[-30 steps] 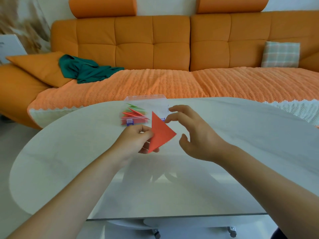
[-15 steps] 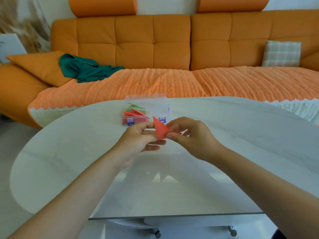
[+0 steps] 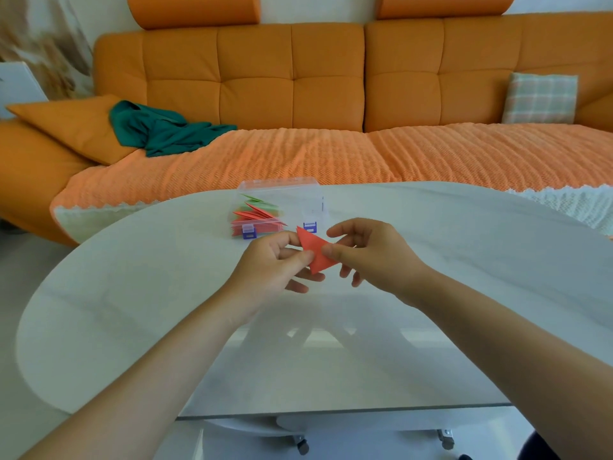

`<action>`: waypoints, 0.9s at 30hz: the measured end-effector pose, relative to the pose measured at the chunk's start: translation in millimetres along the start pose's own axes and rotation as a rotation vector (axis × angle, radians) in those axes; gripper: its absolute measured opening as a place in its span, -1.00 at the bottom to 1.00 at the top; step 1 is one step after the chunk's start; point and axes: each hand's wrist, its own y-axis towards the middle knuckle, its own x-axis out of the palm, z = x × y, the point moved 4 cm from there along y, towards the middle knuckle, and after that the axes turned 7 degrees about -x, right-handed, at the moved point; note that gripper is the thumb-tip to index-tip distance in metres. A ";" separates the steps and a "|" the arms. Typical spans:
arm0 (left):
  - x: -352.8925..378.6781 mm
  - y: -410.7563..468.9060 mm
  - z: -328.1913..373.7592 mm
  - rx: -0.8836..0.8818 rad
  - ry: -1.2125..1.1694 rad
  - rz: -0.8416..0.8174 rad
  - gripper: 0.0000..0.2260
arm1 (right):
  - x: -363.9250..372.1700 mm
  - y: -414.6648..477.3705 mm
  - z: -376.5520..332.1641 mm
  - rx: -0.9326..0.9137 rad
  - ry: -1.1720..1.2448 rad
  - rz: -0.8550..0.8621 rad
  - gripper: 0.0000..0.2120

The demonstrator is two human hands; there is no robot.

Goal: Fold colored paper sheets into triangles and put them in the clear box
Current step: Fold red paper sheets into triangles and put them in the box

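Note:
A small red paper triangle hangs in the air above the white table, held between both hands. My left hand pinches its left side with thumb and fingers. My right hand pinches its right corner between thumb and forefinger. Just behind the hands stands the clear box with blue latches, holding several folded red and green triangles.
An orange sofa runs along the far side of the table, with a green cloth and an orange cushion on its left and a plaid cushion on its right.
My right hand has closed in from open beside the paper and now pinches it. The red triangle is folded smaller and has dropped slightly toward the table.

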 end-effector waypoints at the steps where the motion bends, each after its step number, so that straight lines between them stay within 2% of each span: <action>1: 0.3 -0.3 -0.1 0.000 -0.004 -0.007 -0.87 | 0.0 0.2 1.2 0.025 -0.008 -0.014 -0.87; 7: -2.8 1.2 -0.8 0.049 0.073 0.004 -0.91 | -6.7 1.4 4.0 0.102 0.025 -0.089 -0.88; 10: -8.1 0.8 4.0 0.145 0.059 0.021 -0.77 | -9.4 1.7 3.9 0.122 0.016 -0.140 -0.86; 13: -12.4 0.6 6.1 0.179 0.056 0.032 -0.83 | -12.7 1.6 4.0 0.135 -0.007 -0.175 -0.86; 21: -11.4 2.3 0.4 0.101 0.068 0.101 -0.91 | -14.6 2.3 5.8 0.112 -0.108 -0.204 -0.89; 27: -3.8 10.0 -18.5 -0.023 0.313 0.089 -0.94 | -5.1 3.3 22.7 0.122 -0.333 -0.223 -0.90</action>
